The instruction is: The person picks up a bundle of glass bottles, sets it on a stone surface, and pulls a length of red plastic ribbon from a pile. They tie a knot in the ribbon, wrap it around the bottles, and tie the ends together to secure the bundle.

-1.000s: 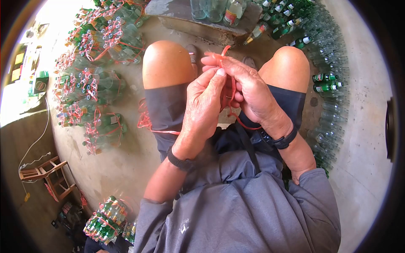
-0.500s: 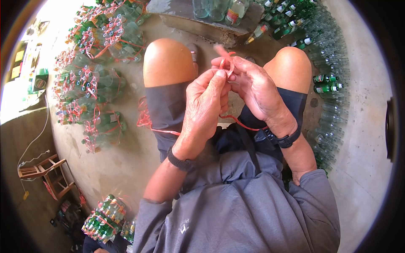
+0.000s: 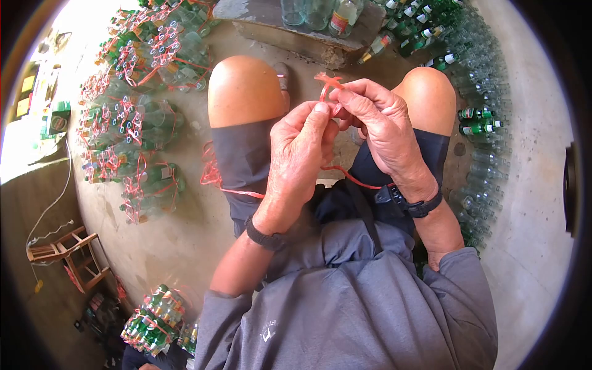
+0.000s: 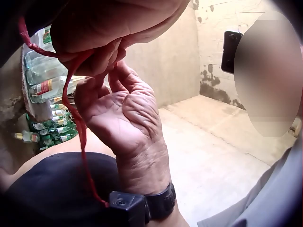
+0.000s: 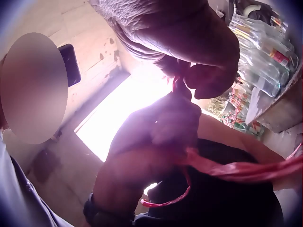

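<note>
Red plastic twine (image 3: 351, 177) runs between the two hands above the lap. My left hand (image 3: 295, 148) pinches it between thumb and curled fingers, the thumb lying on top. Close against it, the right hand (image 3: 385, 126) pinches the same twine with thumb and fingertips. A small loop (image 3: 323, 92) with a frayed end stands up between the fingertips. In the left wrist view a strand of twine (image 4: 81, 132) hangs from the left fingers toward the right wrist. The right wrist view shows a broad twisted length of twine (image 5: 236, 170) leaving the left hand. Fingers hide the crossing itself.
Glass bottles bundled with red twine (image 3: 139, 123) stand on the left. Many loose bottles (image 3: 478, 126) line the right side. A stone ledge (image 3: 277, 38) holds several clear bottles ahead. More twine (image 3: 211, 169) lies by the left knee. A wooden stool (image 3: 80, 259) is at lower left.
The right hand's extended fingers have curled in to pinch the twine near the left fingertips. The twine that hung beneath the hands now forms a small loop above them. The left hand stays nearly still.
</note>
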Available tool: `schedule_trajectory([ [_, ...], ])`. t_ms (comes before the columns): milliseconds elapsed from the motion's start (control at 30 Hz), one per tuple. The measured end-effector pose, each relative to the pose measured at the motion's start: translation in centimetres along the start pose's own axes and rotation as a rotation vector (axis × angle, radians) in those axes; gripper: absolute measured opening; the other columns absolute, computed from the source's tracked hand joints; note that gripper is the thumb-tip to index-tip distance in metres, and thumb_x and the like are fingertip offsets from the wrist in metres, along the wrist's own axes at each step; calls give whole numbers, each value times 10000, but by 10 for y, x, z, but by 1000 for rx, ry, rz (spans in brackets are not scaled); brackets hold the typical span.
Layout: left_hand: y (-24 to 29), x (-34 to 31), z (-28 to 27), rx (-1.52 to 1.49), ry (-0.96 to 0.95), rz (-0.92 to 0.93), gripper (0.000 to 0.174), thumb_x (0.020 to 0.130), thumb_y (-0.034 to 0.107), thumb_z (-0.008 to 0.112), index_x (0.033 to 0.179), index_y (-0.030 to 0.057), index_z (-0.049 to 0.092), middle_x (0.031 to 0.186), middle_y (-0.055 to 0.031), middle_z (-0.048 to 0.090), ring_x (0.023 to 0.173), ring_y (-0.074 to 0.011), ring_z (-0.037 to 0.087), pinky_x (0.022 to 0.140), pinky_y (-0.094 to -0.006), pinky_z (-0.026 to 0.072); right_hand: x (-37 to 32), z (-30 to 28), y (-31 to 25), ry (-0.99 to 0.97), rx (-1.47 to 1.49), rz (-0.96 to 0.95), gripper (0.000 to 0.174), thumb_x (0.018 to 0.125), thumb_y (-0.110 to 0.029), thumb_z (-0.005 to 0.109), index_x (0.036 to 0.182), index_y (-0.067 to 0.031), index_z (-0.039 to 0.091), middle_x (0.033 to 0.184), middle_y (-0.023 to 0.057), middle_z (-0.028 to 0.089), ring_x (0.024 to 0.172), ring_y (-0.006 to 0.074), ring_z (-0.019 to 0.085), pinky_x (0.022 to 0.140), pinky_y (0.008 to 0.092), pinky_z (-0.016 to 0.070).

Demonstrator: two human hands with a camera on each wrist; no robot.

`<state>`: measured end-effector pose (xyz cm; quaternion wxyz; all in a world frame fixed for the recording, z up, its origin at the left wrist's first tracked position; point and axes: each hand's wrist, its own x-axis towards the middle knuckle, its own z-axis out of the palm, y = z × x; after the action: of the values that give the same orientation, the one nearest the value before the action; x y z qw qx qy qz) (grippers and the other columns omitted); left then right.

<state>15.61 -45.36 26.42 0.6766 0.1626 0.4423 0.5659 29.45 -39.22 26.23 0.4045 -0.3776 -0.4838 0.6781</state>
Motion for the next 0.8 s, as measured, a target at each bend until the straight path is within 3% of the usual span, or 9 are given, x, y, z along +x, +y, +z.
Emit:
schedule_trajectory([
  [167, -3, 0, -7, 5, -18, -4, 239, 1046, 203, 536, 969, 9, 652, 688, 71, 461, 531, 5, 294, 463, -196, 221, 2, -12, 0, 1, 69, 39, 183, 994, -206, 638, 1024, -41, 710, 828, -4, 657, 691, 51, 567, 624, 201, 465],
  [300, -2, -2, -6, 44, -1, -46, 195, 1041, 193, 559, 948, 41, 637, 654, 85, 406, 522, 2, 277, 467, -195, 222, 2, -17, 3, 33, 93, 52, 170, 992, -188, 638, 1021, -33, 704, 842, 1, 663, 670, 51, 559, 612, 199, 463],
  [500, -9, -5, -2, 124, -27, 40, 193, 1024, 189, 599, 925, 28, 638, 637, 105, 383, 512, 6, 256, 457, -203, 188, 0, -18, 2, 100, 63, 29, 127, 977, -146, 655, 999, -27, 696, 865, 13, 678, 639, 55, 550, 591, 189, 448],
  [800, -8, -7, -2, 177, -28, 61, 198, 1024, 186, 600, 916, 24, 639, 643, 105, 399, 509, 10, 268, 455, -198, 185, -2, -21, 3, 131, 29, 44, 151, 948, -164, 676, 945, -19, 715, 754, -18, 622, 610, 43, 519, 552, 187, 403],
])
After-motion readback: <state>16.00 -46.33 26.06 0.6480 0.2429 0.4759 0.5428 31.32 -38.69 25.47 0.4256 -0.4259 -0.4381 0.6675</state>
